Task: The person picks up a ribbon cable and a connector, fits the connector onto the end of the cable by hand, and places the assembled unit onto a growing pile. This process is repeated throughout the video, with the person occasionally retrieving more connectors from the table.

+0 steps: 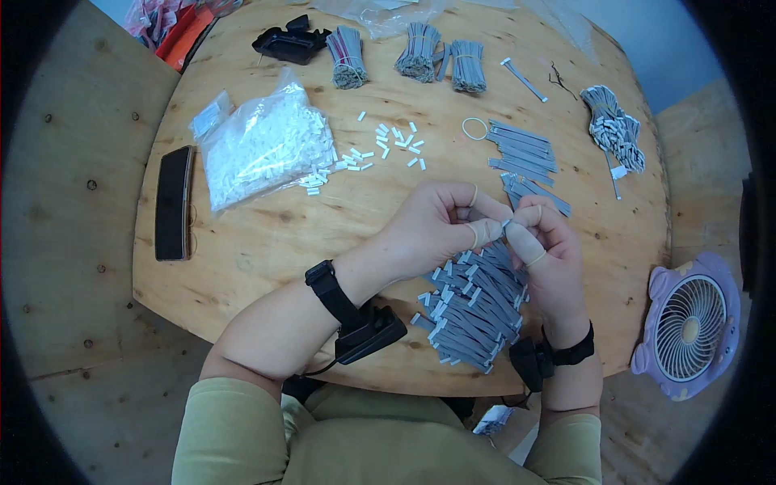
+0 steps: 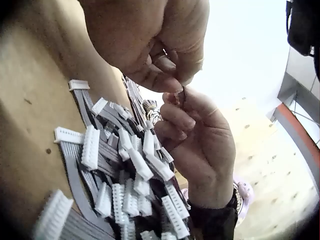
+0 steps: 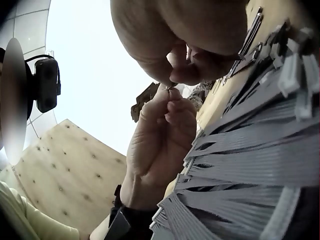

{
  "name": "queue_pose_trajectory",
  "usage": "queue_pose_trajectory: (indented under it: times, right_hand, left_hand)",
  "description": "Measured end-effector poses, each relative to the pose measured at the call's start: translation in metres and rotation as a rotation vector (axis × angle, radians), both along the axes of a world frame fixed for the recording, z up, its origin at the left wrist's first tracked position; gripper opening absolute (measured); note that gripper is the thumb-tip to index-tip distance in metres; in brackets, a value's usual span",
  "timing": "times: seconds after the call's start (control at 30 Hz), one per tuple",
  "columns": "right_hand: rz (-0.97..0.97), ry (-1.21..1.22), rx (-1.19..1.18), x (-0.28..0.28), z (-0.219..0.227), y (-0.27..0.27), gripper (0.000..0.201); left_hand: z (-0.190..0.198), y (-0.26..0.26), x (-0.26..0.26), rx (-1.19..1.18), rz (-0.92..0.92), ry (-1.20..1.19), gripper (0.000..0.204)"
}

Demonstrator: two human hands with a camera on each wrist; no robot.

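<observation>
In front of the chest, my left hand (image 1: 440,222) and right hand (image 1: 556,263) meet at their fingertips, with pale finger cots on some fingers and thumbs. Between them they pinch the end of a grey ribbon cable (image 1: 505,227), mostly hidden by the fingers. A dark strip of it shows between the fingertips in the left wrist view. Right below the hands lies a heap of grey ribbon cables (image 1: 477,311) with white connectors (image 2: 91,147) on their ends. Beyond the fingers, loose ribbon cables (image 1: 521,149) lie in a row on the wooden table (image 1: 275,259).
A clear bag of white connectors (image 1: 263,149) stands left, loose connectors (image 1: 396,139) beside it. A phone (image 1: 174,202) lies at the left edge. Bundled cables (image 1: 347,56), a black holder (image 1: 291,42) and another cable bundle (image 1: 613,129) lie farther back. A purple fan (image 1: 691,327) is right.
</observation>
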State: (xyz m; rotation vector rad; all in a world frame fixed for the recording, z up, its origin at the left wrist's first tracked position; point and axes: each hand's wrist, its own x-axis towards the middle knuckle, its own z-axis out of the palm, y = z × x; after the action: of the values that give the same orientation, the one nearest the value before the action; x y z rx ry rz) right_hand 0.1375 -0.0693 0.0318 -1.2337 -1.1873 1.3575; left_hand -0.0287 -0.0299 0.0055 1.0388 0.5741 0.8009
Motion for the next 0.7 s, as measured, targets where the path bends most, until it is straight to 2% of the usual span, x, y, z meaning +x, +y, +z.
queue_pose_trajectory:
  times: [0.07, 0.17, 0.27, 0.33, 0.43, 0.57, 0.67, 0.7]
  right_hand:
    - [0.000, -0.004, -0.006, 0.000, 0.001, 0.000, 0.004]
    - [0.028, -0.028, -0.001, -0.001, 0.002, -0.001, 0.005]
    - [0.024, -0.027, -0.005, -0.003, 0.003, -0.002, 0.006]
    - [-0.012, -0.026, -0.037, -0.004, 0.006, 0.001, 0.007]
    - [0.069, -0.108, -0.152, 0.013, 0.004, 0.009, 0.006]
    - [-0.043, 0.116, -0.103, 0.021, 0.004, 0.012, 0.006]
    - [-0.088, 0.335, -0.022, 0.018, 0.004, 0.010, 0.006]
    - [-0.091, 0.404, 0.006, 0.016, 0.003, 0.010, 0.006]
  left_hand:
    - [-0.004, 0.000, 0.002, 0.031, 0.025, -0.031, 0.013]
    - [0.014, -0.001, -0.002, -0.037, -0.014, 0.030, 0.013]
    - [0.012, 0.002, -0.002, -0.064, -0.019, 0.098, 0.013]
    - [0.005, 0.003, 0.001, -0.063, 0.074, 0.030, 0.012]
    - [-0.006, 0.008, 0.000, -0.015, 0.219, 0.015, 0.012]
    - [-0.010, 0.007, 0.002, 0.112, 0.306, 0.139, 0.011]
    - [-0.011, 0.003, 0.004, 0.283, 0.233, 0.349, 0.011]
    - [-0.007, -0.001, 0.006, 0.195, 0.163, 0.328, 0.012]
